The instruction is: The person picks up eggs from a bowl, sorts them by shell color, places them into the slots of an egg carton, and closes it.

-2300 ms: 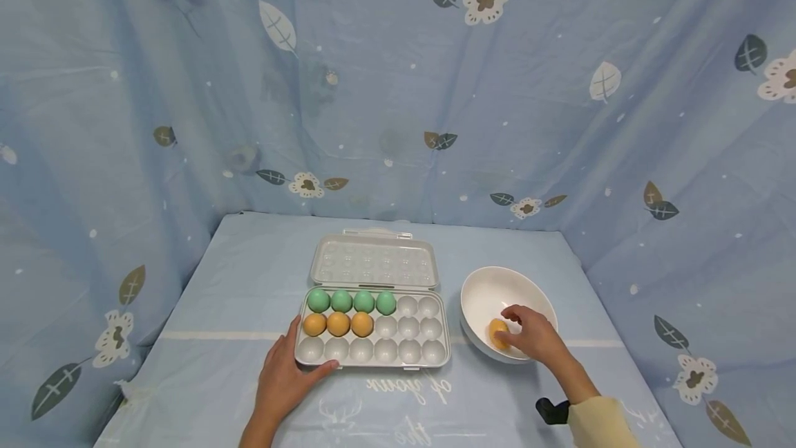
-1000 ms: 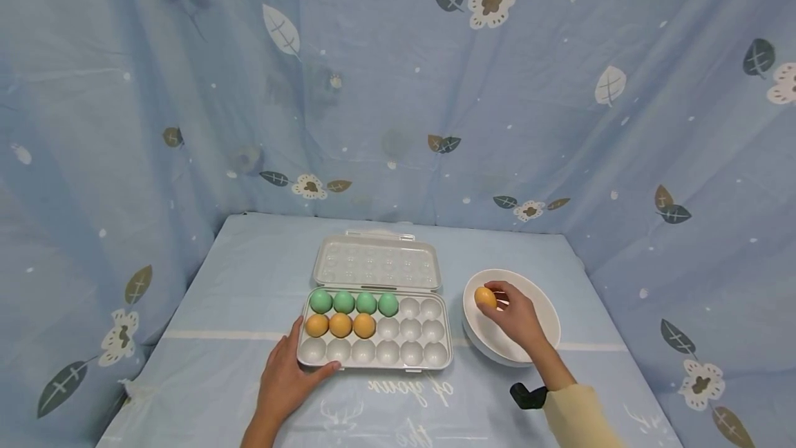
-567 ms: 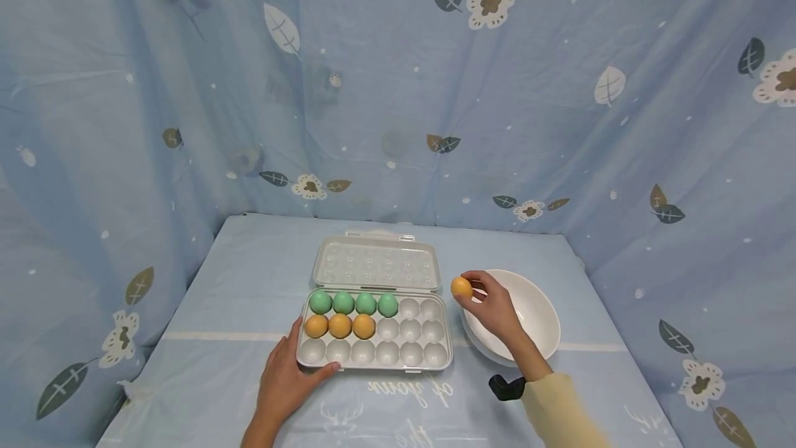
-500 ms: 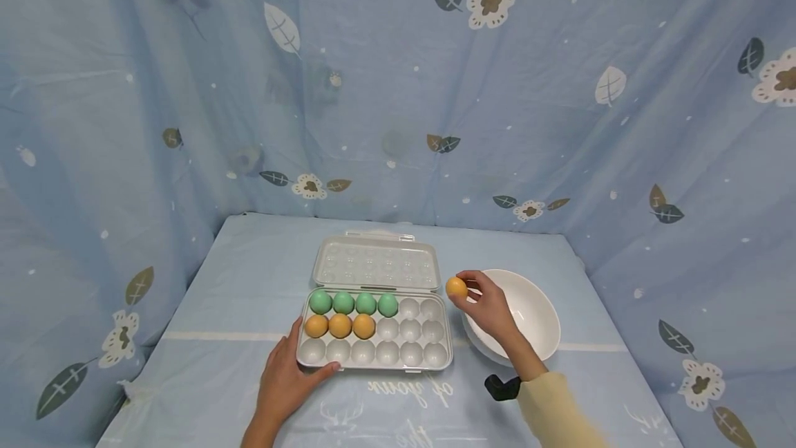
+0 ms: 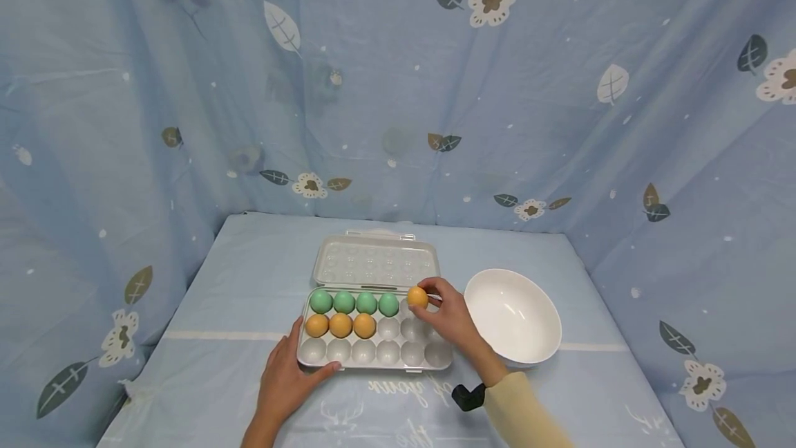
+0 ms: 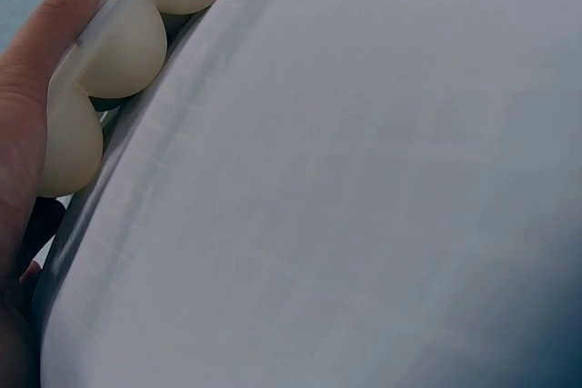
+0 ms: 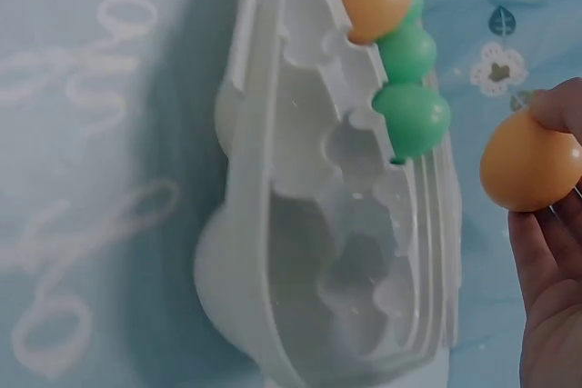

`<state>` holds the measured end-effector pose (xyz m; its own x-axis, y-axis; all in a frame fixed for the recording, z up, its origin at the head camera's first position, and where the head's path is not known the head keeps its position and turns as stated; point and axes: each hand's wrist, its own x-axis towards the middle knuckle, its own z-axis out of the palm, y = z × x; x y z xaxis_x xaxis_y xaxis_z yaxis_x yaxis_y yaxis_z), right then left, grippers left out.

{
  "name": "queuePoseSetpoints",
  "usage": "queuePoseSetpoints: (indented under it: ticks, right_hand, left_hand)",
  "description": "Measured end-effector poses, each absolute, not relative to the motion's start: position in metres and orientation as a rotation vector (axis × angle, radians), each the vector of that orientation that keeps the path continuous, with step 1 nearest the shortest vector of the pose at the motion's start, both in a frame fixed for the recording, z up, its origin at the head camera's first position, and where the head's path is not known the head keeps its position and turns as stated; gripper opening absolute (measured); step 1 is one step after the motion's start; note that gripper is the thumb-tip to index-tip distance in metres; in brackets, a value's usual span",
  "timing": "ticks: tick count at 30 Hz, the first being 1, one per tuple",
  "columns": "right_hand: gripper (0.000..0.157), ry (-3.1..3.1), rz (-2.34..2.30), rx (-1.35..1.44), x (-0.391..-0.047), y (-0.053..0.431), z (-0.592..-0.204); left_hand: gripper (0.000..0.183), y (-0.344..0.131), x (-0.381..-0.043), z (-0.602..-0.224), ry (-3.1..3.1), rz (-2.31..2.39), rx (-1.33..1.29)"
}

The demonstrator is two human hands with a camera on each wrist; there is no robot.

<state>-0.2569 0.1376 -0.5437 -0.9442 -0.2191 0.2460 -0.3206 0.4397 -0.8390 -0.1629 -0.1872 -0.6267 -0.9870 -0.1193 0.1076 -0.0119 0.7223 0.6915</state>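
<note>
A white egg tray (image 5: 400,364) lies with its clear lid (image 5: 375,261) folded back. Green eggs (image 5: 344,302) fill part of its back row, and 3 orange eggs (image 5: 340,325) sit in the middle row. My right hand (image 5: 449,313) pinches another orange egg (image 7: 523,165) between thumb and fingertips, held over the right part of the back row. At the tray's front left corner, my left hand (image 5: 284,377) rests with fingers along the left end and the thumb (image 6: 56,29) on the front rim. Most of its fingers are hidden in the left wrist view.
A white bowl (image 5: 513,316) stands to the right of the tray, with nothing in it. A blue patterned cloth (image 5: 249,275) covers the table, and a blue curtain (image 5: 385,88) hangs behind and at both sides. A black strap piece (image 5: 468,397) sits by the right wrist.
My right hand took an orange egg up out of the bowl and carried it left, over the tray. My left hand has stayed at the tray's corner.
</note>
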Motion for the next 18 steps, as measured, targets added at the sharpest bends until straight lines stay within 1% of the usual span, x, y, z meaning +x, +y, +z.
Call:
queuePoseSetpoints:
  ticks: [7, 13, 18]
  right_hand:
    - [0.04, -2.565, 1.558, 0.541, -0.248, 0.12, -0.561]
    - [0.041, -2.579, 1.56, 0.499, -0.24, 0.107, -0.579]
    - [0.043, -2.581, 1.595, 0.443, -0.235, 0.1, -0.585]
  left_hand:
    - [0.125, -0.187, -0.162, -0.627, -2.792, -1.109, 0.114]
    - [0.126, -0.188, -0.163, -0.626, -2.789, -1.122, 0.106]
    - [0.125, -0.187, -0.164, -0.626, -2.792, -1.127, 0.105]
